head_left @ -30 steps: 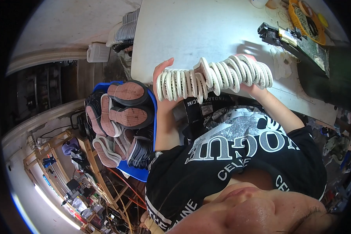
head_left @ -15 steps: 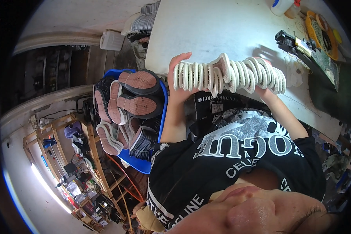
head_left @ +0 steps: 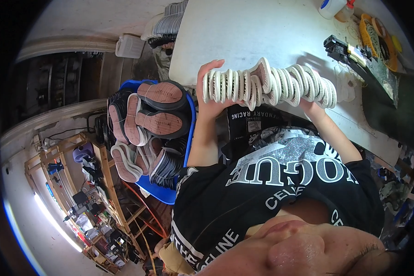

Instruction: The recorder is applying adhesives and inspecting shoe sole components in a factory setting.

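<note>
A long row of white shoe soles (head_left: 282,86), pressed face to face, spans the space between my two hands above the near edge of the white table. My left hand (head_left: 209,87) is wrapped against the row's left end, its thumb or a finger showing above the soles. At the other end my right hand (head_left: 311,106) supports the row from behind and below; most of its fingers are hidden by the soles. One sole near the middle sticks up higher than its neighbours.
On my left stands a blue bin (head_left: 192,124) heaped with bundled soles (head_left: 161,124), pink, white and black. The white table (head_left: 244,32) carries a black metal device (head_left: 342,50), a yellow basket (head_left: 370,34) and bottles (head_left: 332,7) at the far right. More stacked soles (head_left: 169,20) lie left of the table.
The row of soles has shifted very slightly upward in the picture with both hands still on it. The bin appears a little further left.
</note>
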Tool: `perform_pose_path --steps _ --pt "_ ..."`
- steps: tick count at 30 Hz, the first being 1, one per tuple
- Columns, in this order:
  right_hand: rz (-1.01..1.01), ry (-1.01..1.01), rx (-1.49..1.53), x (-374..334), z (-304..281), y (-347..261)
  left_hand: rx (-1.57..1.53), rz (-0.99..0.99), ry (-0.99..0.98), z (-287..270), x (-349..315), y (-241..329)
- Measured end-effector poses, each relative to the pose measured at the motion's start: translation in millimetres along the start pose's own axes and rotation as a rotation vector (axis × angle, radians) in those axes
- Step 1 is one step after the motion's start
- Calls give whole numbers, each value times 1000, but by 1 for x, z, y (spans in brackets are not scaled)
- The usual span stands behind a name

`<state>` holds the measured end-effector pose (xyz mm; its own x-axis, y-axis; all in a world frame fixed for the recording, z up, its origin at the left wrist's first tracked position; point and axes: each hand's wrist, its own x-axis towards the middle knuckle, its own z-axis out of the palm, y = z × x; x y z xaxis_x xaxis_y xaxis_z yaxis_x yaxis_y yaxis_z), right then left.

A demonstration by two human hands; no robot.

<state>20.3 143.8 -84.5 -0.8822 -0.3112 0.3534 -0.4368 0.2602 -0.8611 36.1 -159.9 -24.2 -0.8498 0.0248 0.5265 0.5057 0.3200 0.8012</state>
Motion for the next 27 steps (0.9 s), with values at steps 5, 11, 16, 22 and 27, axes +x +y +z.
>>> perform_pose_path --steps 5,11,16,22,27 --pt "-102 44 -133 5 -5 -17 1 -20 2 1 0 -1" --pt "41 155 166 6 7 -25 -68 -121 39 2 1 7" --pt "85 191 116 16 2 -43 84 -57 -16 -1 5 -2" --pt "55 206 203 15 1 -43 19 -95 21 6 6 4" --pt "-59 166 -40 16 -8 -47 81 -83 -12 3 4 3"
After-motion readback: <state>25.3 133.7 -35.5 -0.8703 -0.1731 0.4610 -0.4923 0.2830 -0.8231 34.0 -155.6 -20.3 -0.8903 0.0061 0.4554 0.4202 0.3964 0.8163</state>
